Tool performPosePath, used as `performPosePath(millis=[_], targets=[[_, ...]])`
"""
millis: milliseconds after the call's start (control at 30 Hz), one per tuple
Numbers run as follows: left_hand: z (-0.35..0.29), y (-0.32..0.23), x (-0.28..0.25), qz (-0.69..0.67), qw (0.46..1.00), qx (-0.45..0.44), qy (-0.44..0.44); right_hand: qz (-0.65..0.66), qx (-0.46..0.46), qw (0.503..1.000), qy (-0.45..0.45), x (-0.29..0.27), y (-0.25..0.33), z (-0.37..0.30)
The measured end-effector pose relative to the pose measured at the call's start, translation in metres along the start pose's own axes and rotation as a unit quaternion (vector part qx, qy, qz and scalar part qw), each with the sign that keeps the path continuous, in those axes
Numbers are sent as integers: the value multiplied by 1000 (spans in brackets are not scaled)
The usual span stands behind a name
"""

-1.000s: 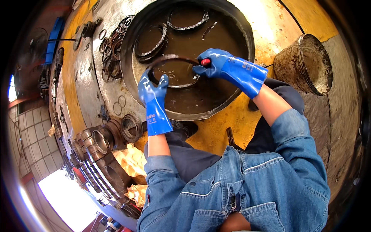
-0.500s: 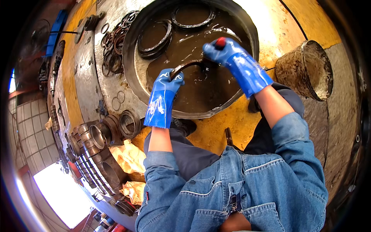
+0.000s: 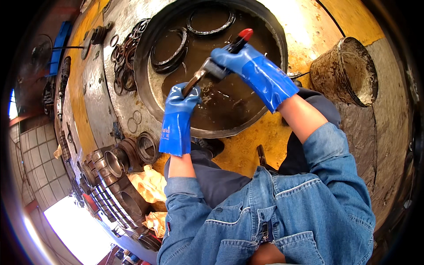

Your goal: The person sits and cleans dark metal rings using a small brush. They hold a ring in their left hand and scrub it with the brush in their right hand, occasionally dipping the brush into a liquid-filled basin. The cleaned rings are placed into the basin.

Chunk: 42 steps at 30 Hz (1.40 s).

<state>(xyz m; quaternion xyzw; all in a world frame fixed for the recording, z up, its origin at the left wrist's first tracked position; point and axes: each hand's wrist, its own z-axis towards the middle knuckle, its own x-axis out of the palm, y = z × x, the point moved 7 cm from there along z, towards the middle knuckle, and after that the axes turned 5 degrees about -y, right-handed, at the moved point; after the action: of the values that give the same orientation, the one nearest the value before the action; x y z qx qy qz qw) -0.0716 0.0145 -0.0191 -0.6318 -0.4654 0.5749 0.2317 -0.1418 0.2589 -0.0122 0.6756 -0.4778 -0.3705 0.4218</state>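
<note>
Ring [image 3: 194, 82] looked hard and slippery, best held by its rim. The left hand [image 3: 181, 99] pinched it; the right hand [image 3: 236, 59] curled tight around a red-ended brush [image 3: 216, 69].

Right hand [image 3: 240, 58] around apparent brush [image 3: 215, 69], over basin [image 3: 142, 73]

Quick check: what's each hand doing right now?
Left hand: closed, holding a dark ring.
Right hand: closed around a red-ended tool.

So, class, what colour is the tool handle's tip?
Red; the tip shows best in the head view.
</note>
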Motion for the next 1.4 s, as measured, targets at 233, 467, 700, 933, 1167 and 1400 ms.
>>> performPosePath(millis=[233, 467, 700, 933, 1167, 1400], targets=[[-6, 3, -27, -211, 974, -67, -53, 77, -16, 992, -102, -22, -62, -12], [16, 44, -26, -393, 909, -138, -5, -39, 129, 987, -88, 2, -83, -14], [12, 49, -13, -383, 908, -171, -11, -62, 43, 986, -146, -6, -37, 5], [1, 39, 12, -334, 919, -205, -41, 83, -184, 978, 51, 66, 14, 0], [-5, 14, 12, -445, 884, -125, 65, 147, 114, 971, -153, 4, -24, -22], [7, 38, -6, -494, 860, -120, 42, -15, 177, 974, -141, 8, -39, -17]])
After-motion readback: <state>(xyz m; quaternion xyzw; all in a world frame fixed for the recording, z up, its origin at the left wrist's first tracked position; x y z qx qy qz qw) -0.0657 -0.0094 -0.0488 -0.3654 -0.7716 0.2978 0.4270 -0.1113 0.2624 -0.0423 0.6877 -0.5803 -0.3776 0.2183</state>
